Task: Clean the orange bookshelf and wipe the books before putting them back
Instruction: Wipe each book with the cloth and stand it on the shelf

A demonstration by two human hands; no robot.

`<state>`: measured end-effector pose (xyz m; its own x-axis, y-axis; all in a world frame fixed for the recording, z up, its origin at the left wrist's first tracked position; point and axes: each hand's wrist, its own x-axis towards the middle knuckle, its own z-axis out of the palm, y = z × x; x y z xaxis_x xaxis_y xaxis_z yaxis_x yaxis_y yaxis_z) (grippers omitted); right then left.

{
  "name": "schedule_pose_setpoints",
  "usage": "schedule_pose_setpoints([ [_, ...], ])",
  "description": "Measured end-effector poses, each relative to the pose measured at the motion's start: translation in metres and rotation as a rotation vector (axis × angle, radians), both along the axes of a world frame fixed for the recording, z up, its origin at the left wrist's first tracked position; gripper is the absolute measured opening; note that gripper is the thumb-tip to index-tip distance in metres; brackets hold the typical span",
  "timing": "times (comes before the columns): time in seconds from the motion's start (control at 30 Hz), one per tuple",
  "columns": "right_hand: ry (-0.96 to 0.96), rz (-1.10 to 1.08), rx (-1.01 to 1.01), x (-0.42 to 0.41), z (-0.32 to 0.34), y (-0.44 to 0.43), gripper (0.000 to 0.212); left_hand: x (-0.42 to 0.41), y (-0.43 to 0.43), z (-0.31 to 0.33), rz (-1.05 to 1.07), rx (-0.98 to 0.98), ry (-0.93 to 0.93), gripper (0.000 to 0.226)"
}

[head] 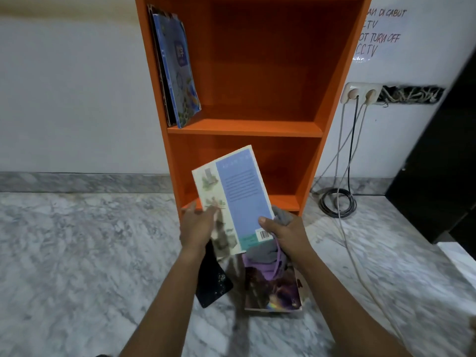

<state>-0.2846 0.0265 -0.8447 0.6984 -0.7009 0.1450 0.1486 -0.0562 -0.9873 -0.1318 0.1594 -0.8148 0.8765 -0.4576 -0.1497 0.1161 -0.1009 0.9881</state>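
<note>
The orange bookshelf (244, 127) stands against the wall, straight ahead. A few books (177, 73) lean against the left wall of its upper compartment. Both my hands hold a pale book with a blue back panel (237, 194), tilted, in front of the lower compartment. My left hand (197, 228) grips its left edge. My right hand (286, 235) pinches its lower right corner by the barcode and also holds a grey and purple cloth (268, 256), which hangs below the book. On the floor under my hands lie a dark book (212, 282) and a purple-covered book (273, 292).
The floor is grey marble (77, 253). A double wall socket (360, 93) sits right of the shelf, with cables running down to a coil (337, 202) on the floor. A black cabinet (443, 163) stands at the far right. A handwritten notice is on the wall.
</note>
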Motion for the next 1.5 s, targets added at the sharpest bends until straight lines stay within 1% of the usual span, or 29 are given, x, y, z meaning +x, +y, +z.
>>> schedule_pose_setpoints([
  [0.03, 0.035, -0.072, -0.142, 0.004, 0.002, 0.004, 0.024, -0.009, -0.005, -0.004, -0.045, 0.013, -0.011, 0.044],
  [0.07, 0.102, -0.151, -0.302, 0.008, 0.001, 0.008, 0.03, -0.021, -0.01, -0.002, -0.147, -0.005, 0.033, 0.06],
  [0.1, 0.164, -0.203, -0.463, 0.013, 0.001, 0.012, 0.032, -0.029, -0.017, -0.001, -0.263, -0.059, 0.114, 0.066],
  [0.13, 0.225, -0.216, -0.619, 0.017, 0.002, 0.02, 0.028, -0.034, -0.023, 0.001, -0.338, -0.13, 0.197, 0.069],
  [0.17, 0.276, -0.214, -0.757, 0.019, 0.005, 0.029, 0.019, -0.034, -0.03, -0.001, -0.335, -0.208, 0.249, 0.064],
  [0.2, 0.33, -0.195, -0.865, 0.021, 0.009, 0.037, 0.01, -0.032, -0.031, 0.003, -0.277, -0.265, 0.292, 0.051],
  [0.23, 0.369, -0.166, -0.943, 0.023, 0.009, 0.042, 0.012, -0.028, -0.033, 0.005, -0.197, -0.291, 0.308, 0.035],
  [0.27, 0.378, -0.129, -1.005, 0.024, 0.006, 0.046, 0.021, -0.024, -0.03, 0.006, -0.13, -0.308, 0.343, 0.025],
  [0.3, 0.386, -0.104, -1.045, 0.026, 0.002, 0.046, 0.03, -0.02, -0.027, 0.007, -0.094, -0.339, 0.383, 0.023],
  [0.33, 0.384, -0.097, -1.03, 0.027, -0.001, 0.046, 0.037, -0.02, -0.022, 0.011, -0.087, -0.385, 0.43, 0.024],
  [0.4, 0.391, -0.118, -0.892, 0.026, -0.004, 0.041, 0.046, -0.025, -0.013, 0.023, -0.152, -0.451, 0.462, 0.024],
  [0.47, 0.345, -0.172, -0.74, 0.025, -0.005, 0.032, 0.045, -0.032, -0.009, 0.031, -0.247, -0.448, 0.452, 0.023],
  [0.57, 0.191, -0.205, -0.428, 0.023, 0.006, 0.019, 0.041, -0.04, -0.003, 0.042, -0.314, -0.446, 0.438, 0.022],
  [0.63, 0.167, -0.225, -0.303, 0.024, 0.007, 0.001, 0.042, -0.04, 0.002, 0.049, -0.36, -0.451, 0.431, 0.025],
  [0.67, 0.173, -0.201, -0.231, 0.023, 0.01, -0.007, 0.048, -0.038, 0.004, 0.051, -0.377, -0.447, 0.42, 0.026],
  [0.73, 0.138, -0.086, -0.004, 0.018, 0.01, -0.024, 0.063, -0.034, 0.01, 0.057, -0.377, -0.432, 0.398, 0.025],
  [0.77, 0.091, -0.024, 0.106, 0.016, 0.01, -0.028, 0.064, -0.029, 0.015, 0.06, -0.369, -0.407, 0.382, 0.024],
  [0.83, -0.008, 0.022, 0.186, 0.011, 0.014, -0.031, 0.049, -0.019, 0.021, 0.063, -0.388, -0.339, 0.346, 0.023],
  [0.9, -0.089, 0.022, 0.18, 0.007, 0.015, -0.034, 0.029, -0.008, 0.024, 0.063, -0.417, -0.258, 0.297, 0.02],
  [0.93, -0.119, 0.012, 0.14, 0.006, 0.016, -0.036, 0.02, -0.002, 0.025, 0.059, -0.425, -0.204, 0.251, 0.016],
  [1.0, -0.138, -0.033, 0.056, 0.008, 0.019, -0.04, 0.011, 0.004, 0.029, 0.049, -0.437, -0.055, 0.113, 0.01],
  [1.03, -0.144, -0.053, 0.014, 0.012, 0.022, -0.041, 0.01, 0.004, 0.031, 0.045, -0.443, 0.001, 0.058, 0.014],
  [1.07, -0.13, -0.083, -0.031, 0.014, 0.02, -0.044, 0.016, 0.003, 0.032, 0.038, -0.446, 0.027, 0.029, 0.019],
  [1.1, -0.109, -0.104, -0.071, 0.016, 0.02, -0.046, 0.025, 0.002, 0.033, 0.033, -0.437, 0.029, 0.012, 0.021],
  [1.13, -0.101, -0.122, -0.111, 0.019, 0.02, -0.048, 0.028, 0.001, 0.032, 0.028, -0.418, 0.01, -0.015, 0.021],
  [1.27, 0.002, -0.176, -0.284, 0.036, 0.045, -0.053, 0.016, 0.008, 0.016, 0.028, -0.252, -0.098, -0.171, 0.028],
  [1.33, 0.1, -0.267, -0.477, 0.05, 0.067, -0.058, 0.008, 0.021, 0.005, 0.041, -0.185, -0.119, -0.276, 0.032],
  [1.4, 0.158, -0.413, -0.633, 0.072, 0.094, -0.068, 0.014, 0.041, -0.009, 0.064, -0.12, -0.142, -0.378, 0.031],
  [1.5, 0.147, -0.493, -0.716, 0.107, 0.131, -0.088, 0.022, 0.082, -0.035, 0.103, 0.007, -0.112, -0.578, 0.023],
])
